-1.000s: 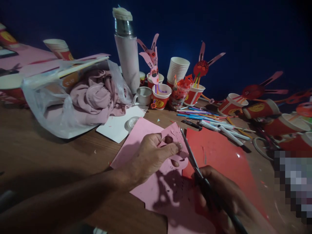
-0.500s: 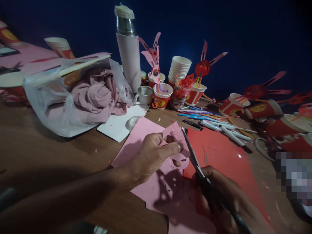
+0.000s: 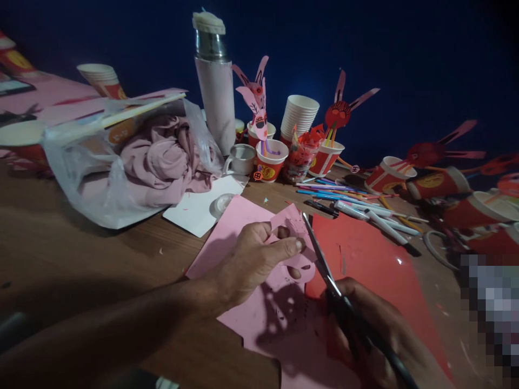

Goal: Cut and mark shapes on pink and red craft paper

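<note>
Between thumb and fingers, my left hand (image 3: 259, 256) pinches a pink paper piece (image 3: 292, 220) with cut-out holes. My right hand (image 3: 373, 324) is wrapped round the dark handles of a pair of scissors (image 3: 320, 259). The blades point up and away, along the right edge of the pink piece; whether they touch it I cannot tell. Beneath my hands lie a larger pink paper sheet (image 3: 219, 237) and, to the right, a red paper sheet (image 3: 377, 265).
Behind the sheets lie several markers (image 3: 357, 209) and coloured sticks (image 3: 324, 187). Paper cups (image 3: 272, 162) with rabbit figures, a cup stack (image 3: 300, 116), a metal mug (image 3: 240, 159) and a tall flask (image 3: 214, 102) stand further back. A plastic bag (image 3: 81, 189) holding pink cloth lies left.
Almost nothing differs. The whole view has shifted very slightly, while both hands, the pink piece and the scissors keep nearly the same positions.
</note>
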`<state>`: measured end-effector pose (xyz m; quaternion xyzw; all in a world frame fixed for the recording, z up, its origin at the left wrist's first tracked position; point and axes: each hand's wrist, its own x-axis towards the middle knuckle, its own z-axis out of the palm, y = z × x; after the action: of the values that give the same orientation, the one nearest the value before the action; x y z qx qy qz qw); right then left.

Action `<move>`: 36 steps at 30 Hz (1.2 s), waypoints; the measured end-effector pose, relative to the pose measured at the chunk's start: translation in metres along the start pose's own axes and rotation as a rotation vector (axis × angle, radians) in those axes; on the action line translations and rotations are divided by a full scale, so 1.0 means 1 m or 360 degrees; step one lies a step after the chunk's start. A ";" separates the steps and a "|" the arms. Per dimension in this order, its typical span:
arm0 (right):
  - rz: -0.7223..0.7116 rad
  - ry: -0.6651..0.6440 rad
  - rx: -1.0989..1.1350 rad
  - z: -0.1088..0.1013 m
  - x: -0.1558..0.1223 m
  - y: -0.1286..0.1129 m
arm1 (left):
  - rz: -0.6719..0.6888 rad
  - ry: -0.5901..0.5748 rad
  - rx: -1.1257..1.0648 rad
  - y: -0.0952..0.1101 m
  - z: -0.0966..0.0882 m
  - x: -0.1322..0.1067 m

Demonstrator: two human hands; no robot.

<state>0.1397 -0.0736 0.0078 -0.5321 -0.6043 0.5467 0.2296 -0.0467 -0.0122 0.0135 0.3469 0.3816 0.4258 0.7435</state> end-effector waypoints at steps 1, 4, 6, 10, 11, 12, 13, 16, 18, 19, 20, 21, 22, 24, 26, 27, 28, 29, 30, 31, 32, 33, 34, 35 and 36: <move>-0.0013 0.0014 0.0005 0.001 0.000 0.000 | -0.0001 0.0001 -0.0004 0.000 0.000 0.000; -0.0043 0.0031 0.0038 0.003 0.001 -0.002 | -0.0029 0.0039 0.0011 -0.002 -0.001 0.001; -0.0036 0.0034 0.0070 0.004 0.001 -0.003 | -0.0049 0.0046 0.0025 -0.002 -0.002 0.001; 0.0024 0.0080 0.0137 0.006 0.001 -0.008 | -0.0049 0.0037 0.0079 -0.002 -0.003 0.002; 0.0022 0.0096 0.0150 0.006 0.001 -0.008 | -0.0047 0.0041 0.0099 -0.002 -0.002 0.002; 0.0017 0.0106 0.0162 0.007 0.001 -0.009 | -0.0045 0.0041 0.0115 -0.002 -0.002 0.002; 0.0013 0.0113 0.0167 0.007 0.001 -0.009 | -0.0045 0.0037 0.0121 -0.002 -0.002 0.002; -0.0007 0.0131 0.0189 0.008 0.000 -0.009 | -0.0049 0.0034 0.0110 -0.001 -0.002 0.002; -0.0022 0.0148 0.0246 0.008 -0.001 -0.008 | -0.0046 0.0039 0.0108 -0.001 -0.002 0.002; -0.0022 0.0151 0.0286 0.009 -0.002 -0.007 | -0.0046 0.0043 0.0113 -0.001 -0.002 0.002; -0.0013 0.0148 0.0324 0.009 -0.002 -0.006 | -0.0042 0.0040 0.0114 0.000 -0.002 0.002; -0.0001 0.0144 0.0351 0.009 -0.003 -0.005 | -0.0039 0.0036 0.0115 0.000 -0.002 0.003; 0.0012 0.0139 0.0369 0.009 -0.003 -0.004 | -0.0041 0.0034 0.0114 0.000 -0.002 0.003; 0.0026 0.0139 0.0408 0.010 -0.003 -0.003 | -0.0046 0.0032 0.0099 0.000 -0.002 0.004; 0.0020 0.0150 0.0430 0.010 -0.003 -0.002 | -0.0054 0.0034 0.0085 0.000 -0.002 0.004; 0.0013 0.0151 0.0432 0.010 -0.003 -0.002 | -0.0054 0.0028 0.0075 -0.001 -0.002 0.003; 0.0007 0.0146 0.0429 0.010 -0.003 -0.003 | -0.0048 0.0022 0.0062 0.000 -0.002 0.003; 0.0002 0.0138 0.0426 0.010 -0.003 -0.003 | -0.0046 0.0020 0.0052 0.000 -0.002 0.002; 0.0006 0.0130 0.0425 0.009 -0.003 -0.003 | -0.0050 0.0019 0.0044 0.000 -0.002 0.002; 0.0014 0.0123 0.0425 0.009 -0.003 -0.004 | -0.0058 0.0018 0.0037 0.000 -0.001 0.002; 0.0024 0.0119 0.0429 0.009 -0.003 -0.004 | -0.0069 0.0025 0.0034 0.000 -0.001 0.001; 0.0035 0.0121 0.0425 0.009 -0.003 -0.004 | -0.0078 0.0031 0.0035 0.001 -0.001 0.001; 0.0044 0.0128 0.0415 0.009 -0.003 -0.005 | -0.0087 0.0040 0.0039 0.001 -0.001 0.001; 0.0049 0.0134 0.0406 0.009 -0.003 -0.005 | -0.0093 0.0046 0.0045 0.001 -0.001 0.001; 0.0051 0.0140 0.0403 0.010 -0.003 -0.005 | -0.0093 0.0050 0.0046 0.001 -0.001 0.001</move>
<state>0.1305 -0.0798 0.0100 -0.5320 -0.5112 0.5983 0.3125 -0.0474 -0.0105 0.0131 0.3396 0.4093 0.4036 0.7445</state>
